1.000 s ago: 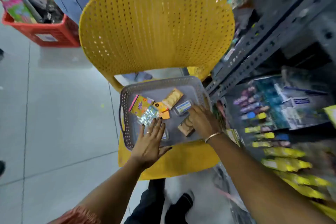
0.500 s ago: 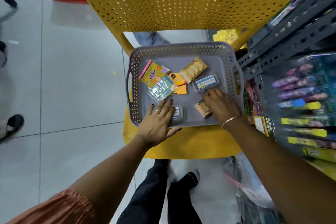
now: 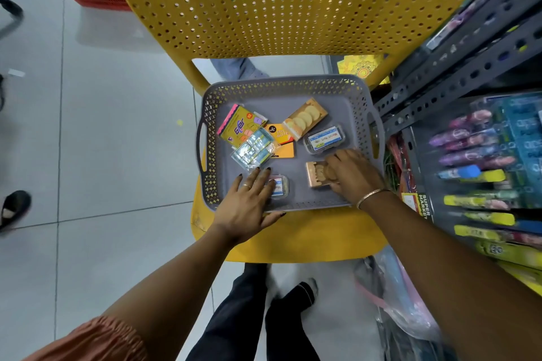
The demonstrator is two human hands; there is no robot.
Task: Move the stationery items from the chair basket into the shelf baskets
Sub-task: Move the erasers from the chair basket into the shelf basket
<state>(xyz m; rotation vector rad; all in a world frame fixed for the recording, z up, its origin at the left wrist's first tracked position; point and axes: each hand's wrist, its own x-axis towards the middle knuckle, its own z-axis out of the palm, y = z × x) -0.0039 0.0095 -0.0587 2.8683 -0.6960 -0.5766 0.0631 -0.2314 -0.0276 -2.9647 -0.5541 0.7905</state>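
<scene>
Both hands down in grey basket (image 3: pixel 289 88) on yellow chair (image 3: pixel 293 231). Right hand (image 3: pixel 353 174) curled round small brown pack (image 3: pixel 316 174). Left hand (image 3: pixel 249 202) flat, open, resting on little clear box (image 3: pixel 280 186). Might slip from loose fingers and drop.

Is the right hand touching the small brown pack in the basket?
Touching. The head view shows the right hand's fingers lying on the brown pack, covering its right edge.

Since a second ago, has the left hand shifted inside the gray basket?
No. The left hand stays at the gray basket's near edge, fingers over the small clear box.
</scene>
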